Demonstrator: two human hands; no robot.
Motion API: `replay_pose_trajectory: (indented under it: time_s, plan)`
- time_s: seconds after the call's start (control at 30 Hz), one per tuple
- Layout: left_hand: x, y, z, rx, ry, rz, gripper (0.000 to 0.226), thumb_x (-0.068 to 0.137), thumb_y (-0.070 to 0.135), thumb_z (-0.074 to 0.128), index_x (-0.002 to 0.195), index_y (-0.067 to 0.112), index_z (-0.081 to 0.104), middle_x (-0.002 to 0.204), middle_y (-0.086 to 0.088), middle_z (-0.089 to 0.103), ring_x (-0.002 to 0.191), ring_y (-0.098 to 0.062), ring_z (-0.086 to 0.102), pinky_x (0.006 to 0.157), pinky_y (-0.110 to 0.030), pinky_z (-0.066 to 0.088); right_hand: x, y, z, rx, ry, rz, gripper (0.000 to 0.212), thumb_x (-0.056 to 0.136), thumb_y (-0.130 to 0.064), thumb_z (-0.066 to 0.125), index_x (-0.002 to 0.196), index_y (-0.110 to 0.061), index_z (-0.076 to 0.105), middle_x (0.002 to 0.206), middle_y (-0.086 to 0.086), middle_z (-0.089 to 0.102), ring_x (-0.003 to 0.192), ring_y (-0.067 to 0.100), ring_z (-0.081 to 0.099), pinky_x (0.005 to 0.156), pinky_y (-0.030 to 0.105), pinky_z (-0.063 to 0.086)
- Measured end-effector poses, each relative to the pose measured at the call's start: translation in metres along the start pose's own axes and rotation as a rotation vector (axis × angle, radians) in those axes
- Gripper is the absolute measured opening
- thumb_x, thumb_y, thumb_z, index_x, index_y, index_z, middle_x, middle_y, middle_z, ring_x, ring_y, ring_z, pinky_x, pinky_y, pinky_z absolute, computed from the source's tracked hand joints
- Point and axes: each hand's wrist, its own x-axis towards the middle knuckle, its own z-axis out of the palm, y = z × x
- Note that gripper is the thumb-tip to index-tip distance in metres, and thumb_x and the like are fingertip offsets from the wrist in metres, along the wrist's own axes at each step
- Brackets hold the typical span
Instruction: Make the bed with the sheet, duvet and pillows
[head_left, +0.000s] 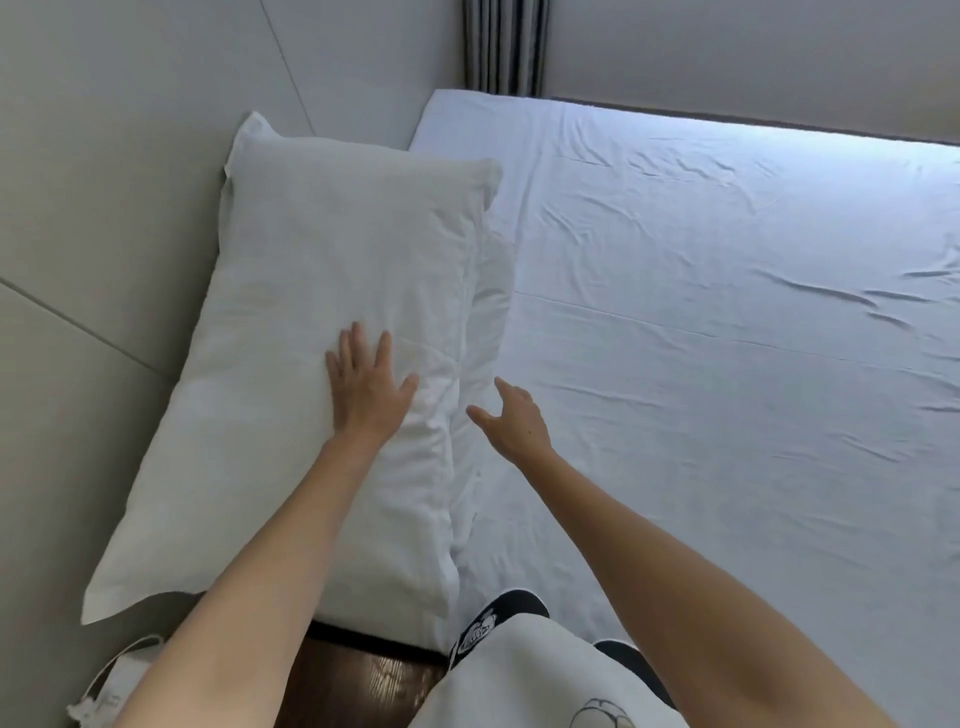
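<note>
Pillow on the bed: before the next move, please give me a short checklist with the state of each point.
1. Pillow leans against the headboard: ok.
2. Left hand lies flat on the pillow: ok.
3. Right hand holds nothing: ok.
4. Sheet smooth: not ok, wrinkles show.
5. Second pillow in place: cannot tell.
6. Duvet on the bed: not ok, none in view.

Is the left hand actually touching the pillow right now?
Touching. The head view shows the left hand lying flat, fingers spread, on the pillow, the fabric creasing beside it.
</note>
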Motion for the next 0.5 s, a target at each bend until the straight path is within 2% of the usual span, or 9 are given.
replay_pose_trajectory:
  time_s: [0.2,0.4,0.5]
  plan:
    - [-0.089,0.093,0.039,-0.078,-0.159,0.134,0.061,0.093,0.039,0.051,0.145,0.013,0.035,0.156,-0.017,0.018,0.144,-0.032,0.014,0.118,-0.042,0.012,-0.056,0.1,-0.057,-0.017,0.031,0.046,0.063,0.094,-0.043,0.054,0.147,-0.016,0.033,0.153,0.008,0.031,0.14,0.024,0.031,0.111,0.039,0.028]
    - [-0.204,0.186,0.087,-0.131,-0.352,0.132,0.055,0.095,0.037,0.05,0.144,0.015,0.038,0.153,-0.013,0.029,0.141,-0.029,0.024,0.113,-0.039,0.022,-0.135,0.241,-0.108,-0.062,0.027,0.107,0.058,0.095,-0.039,0.054,0.145,-0.015,0.036,0.15,0.008,0.035,0.135,0.024,0.037,0.108,0.037,0.032]
    - [-0.267,0.226,0.11,-0.141,-0.472,0.138,0.051,0.096,0.036,0.05,0.142,0.016,0.041,0.151,-0.01,0.033,0.139,-0.026,0.027,0.111,-0.038,0.026,-0.185,0.32,-0.124,-0.159,0.015,0.119,0.056,0.095,-0.036,0.053,0.145,-0.014,0.037,0.149,0.008,0.036,0.134,0.025,0.038,0.105,0.037,0.035]
